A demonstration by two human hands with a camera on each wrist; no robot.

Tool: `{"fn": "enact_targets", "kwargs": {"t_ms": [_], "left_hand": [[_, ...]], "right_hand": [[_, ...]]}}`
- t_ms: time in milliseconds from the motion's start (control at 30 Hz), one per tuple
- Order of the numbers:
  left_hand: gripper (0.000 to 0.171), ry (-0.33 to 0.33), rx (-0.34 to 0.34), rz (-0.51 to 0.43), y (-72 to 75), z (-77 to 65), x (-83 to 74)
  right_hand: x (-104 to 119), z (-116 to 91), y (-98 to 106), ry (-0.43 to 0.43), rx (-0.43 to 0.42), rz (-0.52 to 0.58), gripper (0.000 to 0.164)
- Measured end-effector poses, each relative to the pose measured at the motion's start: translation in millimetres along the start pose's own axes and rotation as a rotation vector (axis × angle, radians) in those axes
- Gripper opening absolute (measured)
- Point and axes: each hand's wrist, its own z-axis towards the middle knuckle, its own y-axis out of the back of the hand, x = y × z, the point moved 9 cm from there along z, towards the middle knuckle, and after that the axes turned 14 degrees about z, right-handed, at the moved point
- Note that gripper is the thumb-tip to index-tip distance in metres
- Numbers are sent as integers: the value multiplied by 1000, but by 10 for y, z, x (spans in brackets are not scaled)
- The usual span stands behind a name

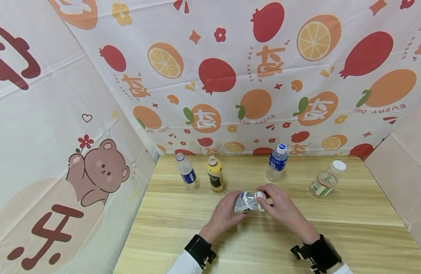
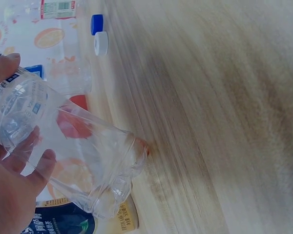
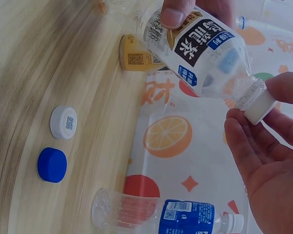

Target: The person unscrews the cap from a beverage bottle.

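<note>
My left hand (image 1: pixel 225 213) grips a clear plastic bottle (image 3: pixel 205 48) with a white and black label, held tilted over the table. Thumb and fingers of my right hand (image 1: pixel 284 205) pinch a white cap (image 3: pixel 260 108) at the bottle's mouth. In the left wrist view the clear lower half of the bottle hangs below the left fingers. A loose white cap (image 3: pixel 63 123) and a blue cap (image 3: pixel 52 165) lie side by side on the wooden table, below the right hand; both are partly hidden by it in the head view.
Behind the hands stand a clear bottle with blue label (image 1: pixel 188 173), a yellow bottle (image 1: pixel 215 177) and a white-capped blue-label bottle (image 1: pixel 277 161). A wide jar (image 1: pixel 325 182) with a white lid stands right on the table (image 1: pixel 265 247). Printed cloth (image 1: pixel 244 76) hangs behind.
</note>
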Motion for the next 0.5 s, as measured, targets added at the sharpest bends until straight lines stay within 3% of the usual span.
{"fn": "enact_targets", "kwargs": {"t_ms": [500], "left_hand": [[78, 7, -5, -29, -14, 21, 22]], "right_hand": [[90, -7, 0, 103, 3, -23, 33]]}}
